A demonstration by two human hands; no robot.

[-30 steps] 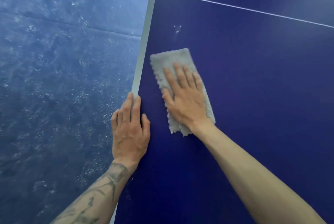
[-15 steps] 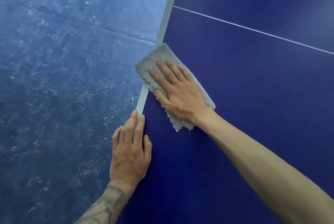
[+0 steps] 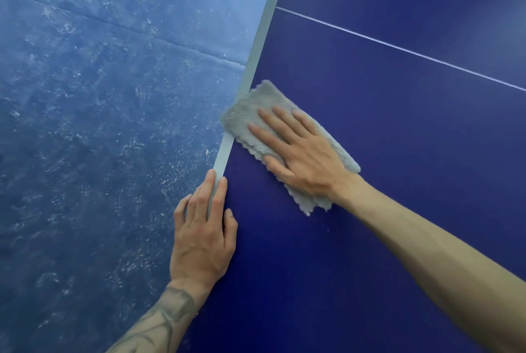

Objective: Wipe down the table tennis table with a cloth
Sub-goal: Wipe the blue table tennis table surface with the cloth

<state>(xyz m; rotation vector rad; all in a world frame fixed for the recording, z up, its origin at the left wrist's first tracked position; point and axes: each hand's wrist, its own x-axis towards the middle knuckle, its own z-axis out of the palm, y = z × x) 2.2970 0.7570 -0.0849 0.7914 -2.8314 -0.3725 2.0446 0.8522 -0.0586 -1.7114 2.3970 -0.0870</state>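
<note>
While the right hand [image 3: 301,153] presses flat, fingers spread, on the fuzzy grey cloth [image 3: 247,116] at the smooth blue table [image 3: 370,125] edge, the left hand [image 3: 203,236] lies flat below-left, fingers together.

cloth [image 3: 250,119] on table [image 3: 398,139] at left edge | right hand [image 3: 301,159] flat on cloth | left hand [image 3: 203,236] on edge, nearer

Below me the floor [image 3: 99,139] is filling the whole left side of what I am seeing: a mottled blue surface, scuffed and speckled all over with pale flecks and scratches. A thin dark seam [image 3: 142,31] is running across it at a slant, from the upper left toward the right. Soft light is falling from above, brightening the upper stretch while the lower corner is darkening.
</note>
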